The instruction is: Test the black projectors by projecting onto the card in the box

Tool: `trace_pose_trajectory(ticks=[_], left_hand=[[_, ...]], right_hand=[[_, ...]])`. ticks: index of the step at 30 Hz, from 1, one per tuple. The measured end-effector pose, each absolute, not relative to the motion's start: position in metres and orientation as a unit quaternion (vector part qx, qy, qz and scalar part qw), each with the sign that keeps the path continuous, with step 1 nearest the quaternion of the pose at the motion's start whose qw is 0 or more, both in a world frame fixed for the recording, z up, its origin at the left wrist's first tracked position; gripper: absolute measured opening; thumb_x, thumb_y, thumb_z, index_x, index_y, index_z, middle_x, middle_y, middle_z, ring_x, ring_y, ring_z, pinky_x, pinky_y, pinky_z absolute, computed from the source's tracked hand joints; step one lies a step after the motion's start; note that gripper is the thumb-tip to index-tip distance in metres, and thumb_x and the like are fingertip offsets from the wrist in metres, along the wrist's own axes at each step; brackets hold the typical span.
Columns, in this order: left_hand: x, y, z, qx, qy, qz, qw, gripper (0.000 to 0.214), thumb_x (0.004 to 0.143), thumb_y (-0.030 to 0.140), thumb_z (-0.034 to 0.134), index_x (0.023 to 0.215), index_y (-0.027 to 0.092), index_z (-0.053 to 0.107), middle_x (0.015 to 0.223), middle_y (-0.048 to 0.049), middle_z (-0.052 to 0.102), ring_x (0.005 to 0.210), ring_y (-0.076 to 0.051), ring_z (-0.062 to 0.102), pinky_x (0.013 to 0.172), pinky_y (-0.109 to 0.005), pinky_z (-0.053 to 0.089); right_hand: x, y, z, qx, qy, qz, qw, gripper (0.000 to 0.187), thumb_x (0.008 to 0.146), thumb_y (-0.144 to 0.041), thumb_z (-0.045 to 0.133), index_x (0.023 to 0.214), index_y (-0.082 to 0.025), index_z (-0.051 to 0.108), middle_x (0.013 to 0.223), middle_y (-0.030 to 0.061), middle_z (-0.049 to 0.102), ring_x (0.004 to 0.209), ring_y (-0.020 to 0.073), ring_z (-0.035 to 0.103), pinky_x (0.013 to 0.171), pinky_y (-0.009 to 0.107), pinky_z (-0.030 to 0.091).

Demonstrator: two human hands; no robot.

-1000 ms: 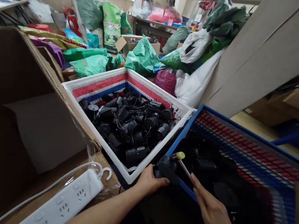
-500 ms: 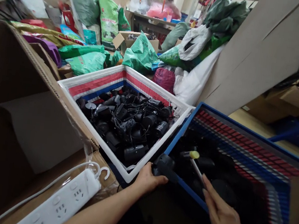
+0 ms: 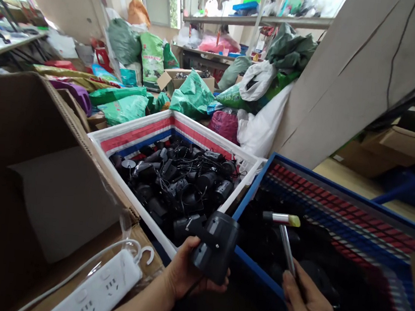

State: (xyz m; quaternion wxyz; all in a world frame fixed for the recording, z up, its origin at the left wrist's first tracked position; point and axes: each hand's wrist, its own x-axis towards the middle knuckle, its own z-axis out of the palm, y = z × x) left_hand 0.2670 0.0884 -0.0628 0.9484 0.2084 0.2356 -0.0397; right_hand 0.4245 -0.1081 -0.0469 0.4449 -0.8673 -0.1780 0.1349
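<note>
Raised from the crate edge where it sat a moment earlier, a black plastic cylinder (image 3: 215,246) stood nearly upright in the person's left hand (image 3: 187,268), its short side stem pointing toward the white crate. The fingers of that hand were closed around the lower end of the cylinder, which hung just above the corner where the two crates met. The right hand (image 3: 308,307) was closed around the steel shaft of a small hammer (image 3: 285,242), whose silver head with a yellow face (image 3: 281,219) stood higher over the dark interior of a blue-rimmed crate (image 3: 250,193). The hammer and the cylinder were near each other but not touching. Beside the blue rim, a white crate with red and blue stripes (image 3: 131,129) held a heap of black plastic parts (image 3: 170,186) tangled with thin black cables (image 3: 188,153). Nearer the left hand, a white power strip (image 3: 99,283) lay in clear plastic wrap on a cardboard box (image 3: 42,156). Beyond the crates, green woven sacks (image 3: 193,96) and a white plastic bag (image 3: 260,116) were piled around an open carton (image 3: 186,80), below a loaded metal shelf (image 3: 256,19), while a beige board (image 3: 350,87) leaned in at right
</note>
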Motion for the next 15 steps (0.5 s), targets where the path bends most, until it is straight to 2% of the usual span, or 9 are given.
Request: trace_pose_trajectory(ticks=[3,5,8,9,12,13,15], left_hand=[[0.264,0.087,-0.058,0.226,0.234,-0.031,0.945,0.077,0.049,0.070,0.054,0.087,0.005,0.067,0.082,-0.0145,0.068,0.073,-0.024,0.063,0.073,-0.038,0.046],[0.264,0.085,-0.054,0.259,0.252,0.001,0.932,0.070,0.049,0.063,0.058,0.089,0.006,0.065,0.084,-0.0146,0.067,0.079,-0.027,0.062,0.077,-0.040,0.045],[0.268,0.081,-0.046,0.345,0.315,0.111,0.877,0.048,0.049,0.038,0.072,0.088,0.014,0.058,0.084,-0.0058,0.065,0.086,-0.023,0.059,0.081,-0.034,0.042],[0.270,0.080,-0.044,0.376,0.339,0.148,0.850,0.047,0.048,0.029,0.076,0.088,0.017,0.055,0.082,-0.0021,0.063,0.085,-0.021,0.057,0.080,-0.031,0.041],[0.275,0.074,-0.036,0.469,0.389,0.217,0.762,0.065,0.043,0.016,0.081,0.099,0.021,0.047,0.082,0.0018,0.060,0.084,-0.021,0.055,0.079,-0.030,0.040],[0.276,0.072,-0.034,0.514,0.401,0.226,0.724,0.071,0.044,0.016,0.081,0.105,0.021,0.045,0.086,0.0004,0.060,0.086,-0.023,0.056,0.081,-0.032,0.041],[0.277,0.068,-0.030,0.611,0.412,0.229,0.637,0.080,0.048,0.020,0.079,0.118,0.020,0.039,0.103,-0.0055,0.060,0.099,-0.027,0.055,0.089,-0.038,0.040]], right_hand=[[0.421,-0.102,-0.041,-0.861,-0.209,0.168,0.432,0.051,0.077,-0.058,0.054,0.108,-0.018,0.066,0.048,-0.0043,0.049,0.040,0.0126,0.045,0.036,0.024,0.039],[0.418,-0.097,-0.034,-0.861,-0.226,0.175,0.420,0.046,0.078,-0.059,0.052,0.097,-0.020,0.066,0.049,-0.0040,0.049,0.045,0.0134,0.049,0.041,0.023,0.044],[0.408,-0.089,-0.026,-0.864,-0.243,0.151,0.415,0.040,0.077,-0.059,0.053,0.088,-0.022,0.063,0.055,-0.0024,0.054,0.053,0.0142,0.054,0.050,0.023,0.050],[0.402,-0.085,-0.025,-0.858,-0.247,0.144,0.428,0.039,0.075,-0.059,0.057,0.088,-0.022,0.062,0.057,-0.0026,0.055,0.053,0.0141,0.055,0.051,0.023,0.050],[0.383,-0.075,-0.031,-0.819,-0.270,0.140,0.487,0.048,0.067,-0.058,0.068,0.099,-0.024,0.056,0.052,-0.0073,0.047,0.045,0.0128,0.049,0.047,0.023,0.049],[0.377,-0.071,-0.035,-0.809,-0.292,0.122,0.496,0.054,0.063,-0.058,0.071,0.101,-0.024,0.055,0.054,-0.0077,0.046,0.044,0.0122,0.047,0.046,0.024,0.049],[0.369,-0.064,-0.046,-0.805,-0.346,0.037,0.481,0.056,0.060,-0.060,0.073,0.097,-0.022,0.055,0.068,-0.0026,0.053,0.050,0.0128,0.051,0.046,0.024,0.048]])
